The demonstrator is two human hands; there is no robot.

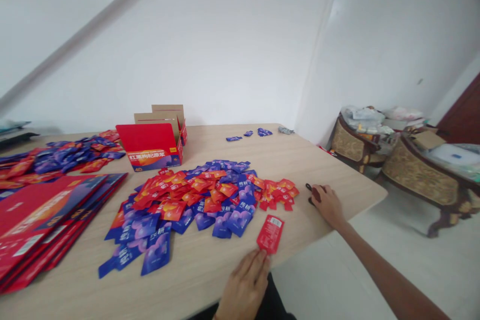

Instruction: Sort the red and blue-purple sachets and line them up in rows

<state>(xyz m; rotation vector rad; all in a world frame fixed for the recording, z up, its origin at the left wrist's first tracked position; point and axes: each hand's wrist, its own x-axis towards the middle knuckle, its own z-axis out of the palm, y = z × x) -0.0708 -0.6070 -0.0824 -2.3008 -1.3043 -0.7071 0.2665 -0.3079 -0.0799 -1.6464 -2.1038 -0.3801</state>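
My left hand [245, 280] is at the table's front edge, its fingers closed on the near end of a red sachet [270, 232]. The sachet lies with its printed, barcoded side up. Farther right, my right hand [328, 205] rests on the tabletop with curled fingers around a small black object with loop-like ends [309, 187], resembling scissor handles; the rest of it is hidden by the hand. Left of both hands spreads a loose pile of purple sachets [240, 217] and red sachets [174, 209]. A smaller cluster of red sachets [277, 192] lies between the pile and my right hand.
An open red display box [150, 146] stands behind the pile. Flat red cartons [41, 215] are stacked at left, with more mixed sachets [71, 155] beyond. Several purple pieces [264, 132] lie near the back edge. Patterned chairs [423, 175] with bags stand right of the table.
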